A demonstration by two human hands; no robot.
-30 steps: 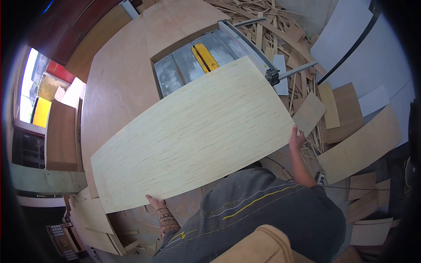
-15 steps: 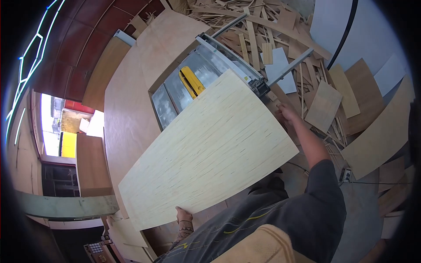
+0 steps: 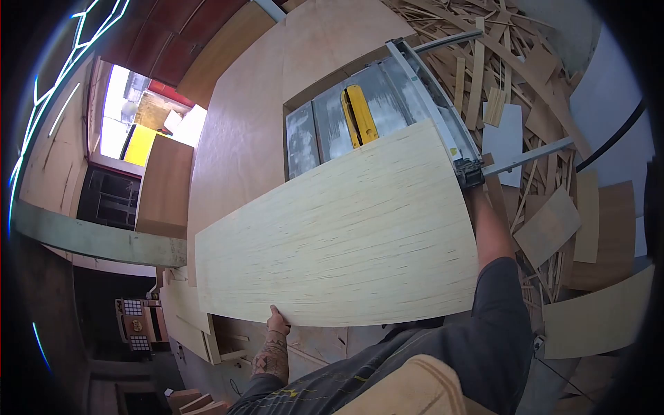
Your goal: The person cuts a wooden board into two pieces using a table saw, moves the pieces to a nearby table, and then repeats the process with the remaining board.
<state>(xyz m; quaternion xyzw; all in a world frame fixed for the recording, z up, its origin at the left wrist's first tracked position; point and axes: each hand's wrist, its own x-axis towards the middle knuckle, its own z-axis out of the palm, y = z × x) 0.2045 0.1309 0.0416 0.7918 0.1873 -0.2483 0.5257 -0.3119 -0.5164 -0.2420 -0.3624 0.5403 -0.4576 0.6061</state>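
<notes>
A large pale plywood panel lies across the near part of a table saw, short of or touching the yellow blade insert. My left hand grips the panel's near edge, thumb on top and the other fingers hidden beneath. My right forearm reaches along the panel's right edge toward the black clamp end of the rip fence. The right hand itself is mostly hidden below the fence end, so its fingers do not show.
A broad wooden tabletop surrounds the saw. Metal rails stick out to the right above a heap of wood offcuts. A greenish beam stands at left, and stacked boards are at lower left.
The view has turned, and the panel now lies squarer to the saw. My right hand has moved from beside the panel's edge to under the fence end. My left hand still holds the near edge.
</notes>
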